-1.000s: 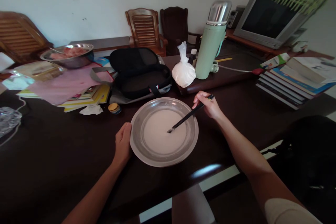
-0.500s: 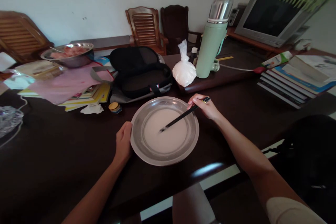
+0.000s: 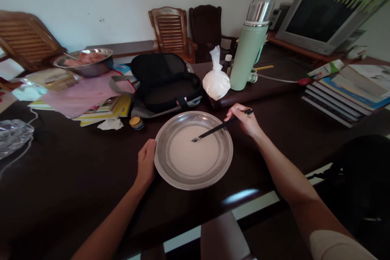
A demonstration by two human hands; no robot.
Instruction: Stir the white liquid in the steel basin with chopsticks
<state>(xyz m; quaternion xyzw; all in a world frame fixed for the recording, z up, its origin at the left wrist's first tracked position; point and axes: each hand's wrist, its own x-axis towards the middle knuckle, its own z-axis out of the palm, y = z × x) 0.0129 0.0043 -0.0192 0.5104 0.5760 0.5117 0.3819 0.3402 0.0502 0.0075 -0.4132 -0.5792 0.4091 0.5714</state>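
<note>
Shallow silvery bowl (image 3: 224, 150) of milky liquid (image 3: 192, 157), left grip (image 3: 146, 160) clasping-tight on rim (image 3: 193, 187), right grip (image 3: 243, 121) around black chopsticks (image 3: 213, 130)

Dark brown glossy table (image 3: 76, 178), viewed from my side of the room. Open: broad stretch left of the left forearm (image 3: 122, 207); band between the right hand (image 3: 245, 121) and the stacked books with pale edges (image 3: 330, 107) toward the right edge; strip between the round silver metal basin (image 3: 226, 158) and the near edge. Obstructed: beyond the basin, by the opened black fabric case (image 3: 170, 89), knotted clear plastic bag of white powder (image 3: 215, 84) and tall pale-green silver-capped flask (image 3: 248, 57). Crossed: basin mouth, by slender black chopsticks (image 3: 215, 128).
</note>
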